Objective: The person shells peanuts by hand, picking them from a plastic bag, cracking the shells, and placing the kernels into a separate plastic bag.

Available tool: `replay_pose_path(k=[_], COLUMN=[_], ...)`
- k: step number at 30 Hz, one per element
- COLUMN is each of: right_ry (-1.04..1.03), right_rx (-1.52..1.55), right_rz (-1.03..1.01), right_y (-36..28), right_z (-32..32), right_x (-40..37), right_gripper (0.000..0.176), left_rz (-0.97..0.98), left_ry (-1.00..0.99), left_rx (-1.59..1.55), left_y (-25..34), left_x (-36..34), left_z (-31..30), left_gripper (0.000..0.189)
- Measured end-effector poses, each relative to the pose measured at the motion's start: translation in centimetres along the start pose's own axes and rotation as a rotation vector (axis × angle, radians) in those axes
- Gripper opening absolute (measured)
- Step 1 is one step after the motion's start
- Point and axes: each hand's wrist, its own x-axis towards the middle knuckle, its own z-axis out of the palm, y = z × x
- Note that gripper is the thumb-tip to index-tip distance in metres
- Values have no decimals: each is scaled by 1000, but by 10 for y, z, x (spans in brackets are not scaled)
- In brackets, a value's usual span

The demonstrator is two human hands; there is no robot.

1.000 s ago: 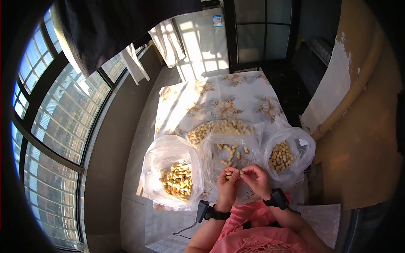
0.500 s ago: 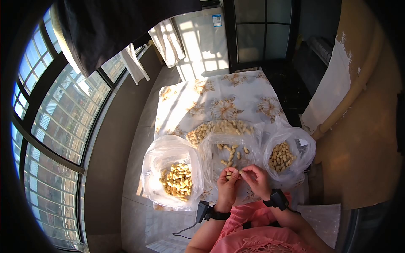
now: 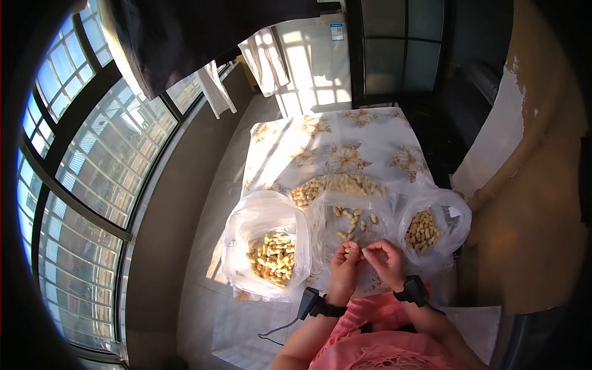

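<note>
My left hand (image 3: 345, 266) is closed around peanuts (image 3: 348, 250), which show between its fingers and thumb. Its fingertips meet those of my right hand (image 3: 386, 264), which pinches at a peanut; the fingers partly cover it. Just beyond both hands, several loose unshelled peanuts (image 3: 350, 223) lie on a clear plastic bag (image 3: 317, 216) spread on the table. To the left stands an open white plastic bag (image 3: 236, 225) with a heap of peanuts (image 3: 272, 259) inside. On the right, another open plastic bag (image 3: 457, 223) holds more peanuts (image 3: 423, 232).
Behind the middle bag lies a long pile of peanuts (image 3: 307, 192), partly under clear plastic. A flowered cloth (image 3: 290, 145) covers the table. Large windows (image 3: 111, 154) run along the left, and a brown wall (image 3: 524, 246) is at the right.
The whole view has shifted, so the table and bags appear further right. My hands stay together at the same spot by the middle bag, with small finger movements.
</note>
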Motion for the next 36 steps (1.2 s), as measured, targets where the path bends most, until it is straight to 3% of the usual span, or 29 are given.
replay_pose_path(k=[5, 7, 11, 15, 17, 19, 21, 25, 27, 30, 33, 34, 36], right_ry=[16, 31, -145, -282, -342, -420, -404, -335, -318, -421, -483, -487, -487], right_rx=[-6, 51, -94, -234, -335, -133, -79, 83, 85, -196, -194, -102, -72], right_rz=[-41, -149, -253, -430, -406, -333, -299, -112, -150, -222, -273, -145, -114], right_y=[-13, -36, -78, -96, -116, -115, -102, -99, -88, -88, -85, -85, -85], right_z=[2, 10, 28, 61, 78, 99, 122, 129, 115, 75, 48, 45, 39], right_x=[-2, -5, 1, 17, 19, 26, 36, 39, 36, 24, 11, 3, -2], right_gripper=[12, 14, 17, 18, 19, 19, 18, 19, 22, 35, 38, 41, 41], left_rz=[74, 65, 112, 230, 313, 359, 81, 71, 131, 164, 172, 175, 190], left_ry=[-35, -24, -187, -181, -171, -170, -46, -35, -103, -82, -67, -59, -47], left_rx=[44, 70, -90, -90, -84, -83, 107, -20, 88, 131, 172, 189, 218], left_y=[-9, -13, -23, -58, -64, -57, -44, -48, -60, -66, -65, -63, -62], left_x=[7, 7, 10, 19, 25, 29, 25, 24, 31, 28, 24, 22, 22], left_z=[-5, -10, -22, -29, -29, -30, -26, -24, -36, -33, -28, -28, -26], left_gripper=[14, 12, 13, 13, 14, 14, 17, 14, 14, 12, 11, 11, 10])
